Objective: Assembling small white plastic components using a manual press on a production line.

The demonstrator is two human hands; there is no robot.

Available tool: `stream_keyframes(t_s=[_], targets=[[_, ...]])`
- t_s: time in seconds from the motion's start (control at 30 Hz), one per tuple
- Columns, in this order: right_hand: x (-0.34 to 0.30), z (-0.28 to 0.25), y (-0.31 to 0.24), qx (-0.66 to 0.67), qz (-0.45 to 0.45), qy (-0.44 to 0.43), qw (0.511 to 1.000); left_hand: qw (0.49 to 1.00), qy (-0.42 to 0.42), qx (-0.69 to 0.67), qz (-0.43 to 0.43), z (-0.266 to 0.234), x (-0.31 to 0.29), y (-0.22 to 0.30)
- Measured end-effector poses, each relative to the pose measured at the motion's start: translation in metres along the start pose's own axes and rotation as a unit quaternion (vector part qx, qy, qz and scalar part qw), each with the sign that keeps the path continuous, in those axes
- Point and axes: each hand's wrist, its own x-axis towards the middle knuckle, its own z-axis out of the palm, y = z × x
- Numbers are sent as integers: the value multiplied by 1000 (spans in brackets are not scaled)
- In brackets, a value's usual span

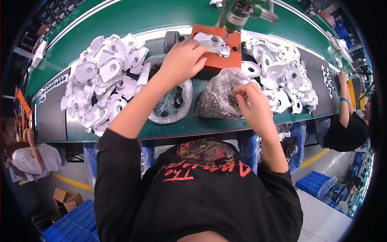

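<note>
On the orange block (223,62): we see the white housing (210,44) lying under the green driver (237,18), whose tip points down near its right end. If it sits crooked there, which we cannot rule out, the tip could meet it off-centre and mar it.

Left hand (183,60): our fingers are loosely bent at the housing's left edge; we cannot tell whether they grip or merely touch. An uneven push could shift the part, and straying rightward would bring our fingertips under the driver.

Right hand (254,103): our fingers are bunched at the mouth of the fastener bag (209,101); whether they pinch a piece, we cannot tell. Small loose metal pieces could slip away or come up several together, and sharp ends could prick us.

Clear bags: the fastener bag and the bag of dark parts (188,90) both sit near the bench's front edge (209,128). A snagged cuff of soft plastic could tip either and spill it.

White heaps: the left heap (100,76) and right heap (280,76) are loosely stacked, so a brushing forearm could start a slide and scuff our parts.
</note>
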Motion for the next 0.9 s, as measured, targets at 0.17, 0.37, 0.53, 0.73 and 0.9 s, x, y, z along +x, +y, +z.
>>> stream_keyframes(t_s=[0.17, 0.37, 0.53, 0.73, 0.9], targets=[[7, -9, 3, 10, -36, 37, 999, 937, -274, -3, -217, -44, -62, 13], [16, -2, 3, 111, -20, 56, 992, 892, -295, -93, -330, -25, -99, 25], [17, -4, 4, 58, -63, 1, 996, 880, -260, -147, -370, -25, -93, 24], [12, -1, 15, 212, 4, 74, 974, 879, -174, -278, -347, -43, -66, -7], [11, -6, 20, 149, -28, 34, 988, 920, -115, -285, -242, -33, 31, -29]])
